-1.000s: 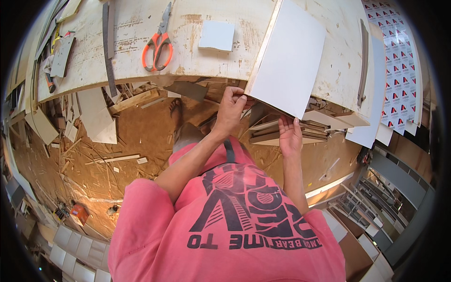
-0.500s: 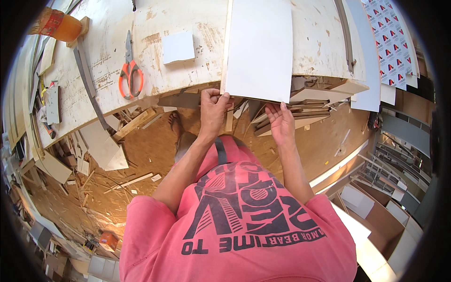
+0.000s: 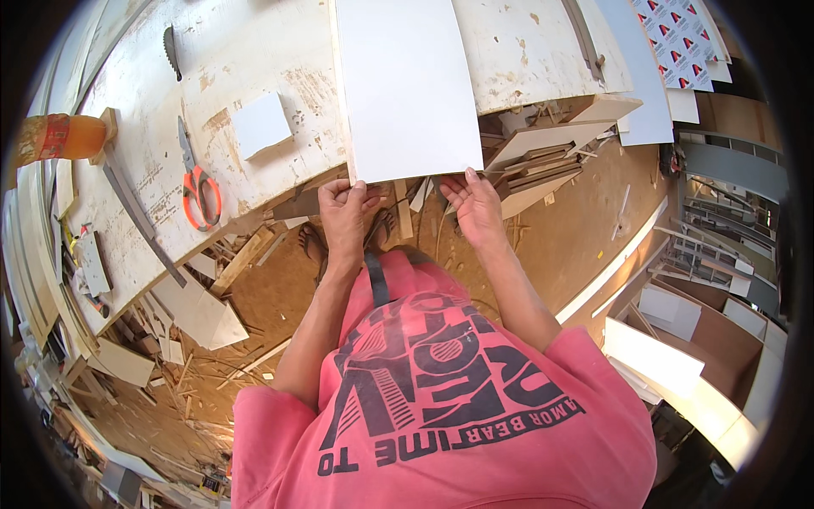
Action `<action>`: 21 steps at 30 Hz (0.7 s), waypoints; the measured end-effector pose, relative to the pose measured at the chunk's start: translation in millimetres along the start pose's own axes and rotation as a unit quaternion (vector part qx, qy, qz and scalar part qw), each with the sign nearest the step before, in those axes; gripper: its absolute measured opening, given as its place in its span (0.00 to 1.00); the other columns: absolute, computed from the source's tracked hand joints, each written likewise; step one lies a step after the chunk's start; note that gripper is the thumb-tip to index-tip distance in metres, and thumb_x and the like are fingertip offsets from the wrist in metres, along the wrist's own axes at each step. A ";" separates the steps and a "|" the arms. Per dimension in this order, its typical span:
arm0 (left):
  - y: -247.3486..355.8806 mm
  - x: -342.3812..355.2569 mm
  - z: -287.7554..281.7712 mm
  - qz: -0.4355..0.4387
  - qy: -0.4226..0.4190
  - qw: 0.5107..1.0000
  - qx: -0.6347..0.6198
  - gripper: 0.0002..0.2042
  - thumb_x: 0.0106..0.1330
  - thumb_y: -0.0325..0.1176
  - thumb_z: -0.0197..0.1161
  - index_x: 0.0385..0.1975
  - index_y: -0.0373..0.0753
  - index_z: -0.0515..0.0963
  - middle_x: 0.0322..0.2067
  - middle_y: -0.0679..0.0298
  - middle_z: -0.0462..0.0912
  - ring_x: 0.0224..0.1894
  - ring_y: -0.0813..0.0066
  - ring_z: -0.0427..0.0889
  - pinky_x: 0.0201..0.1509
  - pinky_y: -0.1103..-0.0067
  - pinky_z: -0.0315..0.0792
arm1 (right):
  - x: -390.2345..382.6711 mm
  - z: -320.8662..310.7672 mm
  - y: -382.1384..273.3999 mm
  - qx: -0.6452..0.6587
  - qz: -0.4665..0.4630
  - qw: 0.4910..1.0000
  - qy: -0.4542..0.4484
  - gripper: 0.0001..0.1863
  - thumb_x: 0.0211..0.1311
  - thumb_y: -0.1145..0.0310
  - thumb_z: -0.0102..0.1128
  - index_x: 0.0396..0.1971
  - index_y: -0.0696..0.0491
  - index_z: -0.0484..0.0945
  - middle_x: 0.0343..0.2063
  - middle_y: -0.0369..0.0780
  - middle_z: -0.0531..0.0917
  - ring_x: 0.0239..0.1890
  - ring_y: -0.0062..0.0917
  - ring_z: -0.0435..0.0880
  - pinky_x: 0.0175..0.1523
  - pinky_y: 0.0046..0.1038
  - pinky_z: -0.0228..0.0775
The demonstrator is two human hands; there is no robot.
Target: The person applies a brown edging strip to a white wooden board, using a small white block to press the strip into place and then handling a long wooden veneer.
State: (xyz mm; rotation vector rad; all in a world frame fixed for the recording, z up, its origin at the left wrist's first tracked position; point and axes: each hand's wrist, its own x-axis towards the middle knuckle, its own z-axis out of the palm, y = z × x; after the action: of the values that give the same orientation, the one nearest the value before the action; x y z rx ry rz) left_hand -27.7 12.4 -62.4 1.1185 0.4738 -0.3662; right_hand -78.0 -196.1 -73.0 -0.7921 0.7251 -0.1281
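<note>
**Panel (image 3: 407,93) at Table (image 3: 233,47) Edge**

Head view: The table is pale, worn and stained. Scissors (image 3: 192,163), a white block (image 3: 261,127) and an orange bottle (image 3: 72,137) lie left of the panel. Offcuts (image 3: 222,318) litter the brown floor (image 3: 564,246). The white panel overhangs the near edge. Left hand (image 3: 341,216) pinches its near-left corner. Right hand (image 3: 476,208) touches its near-right corner, thumb at the edge; pinch cannot be determined.

Woodworking workshop. Scuffed, stained tabletop (image 3: 254,51) carries orange-handled scissors (image 3: 191,167). Wood offcuts (image 3: 244,259) and board scraps (image 3: 199,314) litter the brown floor (image 3: 543,263) beside it.
</note>
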 end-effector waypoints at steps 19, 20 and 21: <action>-8.8 2.8 -24.4 0.036 -0.043 0.998 0.017 0.17 0.65 0.28 0.58 0.50 0.33 0.62 0.42 0.58 0.75 0.44 0.75 0.77 0.50 0.80 0.72 | 3.6 -5.2 0.5 -0.033 -0.004 0.999 -0.007 0.13 0.64 0.68 0.57 0.45 0.57 0.71 0.44 0.43 0.77 0.48 0.33 0.77 0.55 0.36 0.73; -15.2 3.2 -31.4 0.059 -0.044 0.996 0.045 0.16 0.65 0.28 0.58 0.49 0.33 0.64 0.43 0.59 0.75 0.44 0.75 0.77 0.50 0.80 0.71 | 5.5 -8.5 2.0 -0.037 -0.005 0.999 -0.001 0.13 0.63 0.68 0.57 0.45 0.57 0.71 0.44 0.42 0.77 0.48 0.32 0.77 0.55 0.36 0.72; -14.6 2.0 -33.3 0.078 -0.049 0.993 0.072 0.15 0.65 0.28 0.57 0.49 0.33 0.65 0.43 0.59 0.76 0.44 0.75 0.77 0.50 0.80 0.71 | 6.0 -10.0 1.2 -0.044 -0.008 0.999 -0.002 0.14 0.64 0.67 0.57 0.45 0.57 0.71 0.45 0.42 0.77 0.48 0.32 0.77 0.55 0.36 0.72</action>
State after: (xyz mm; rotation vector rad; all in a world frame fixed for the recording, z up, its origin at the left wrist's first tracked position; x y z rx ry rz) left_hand -39.3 37.0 -86.4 1.2634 0.2743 -0.3193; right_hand -80.1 -203.5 -81.9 -0.8824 0.7248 -0.1088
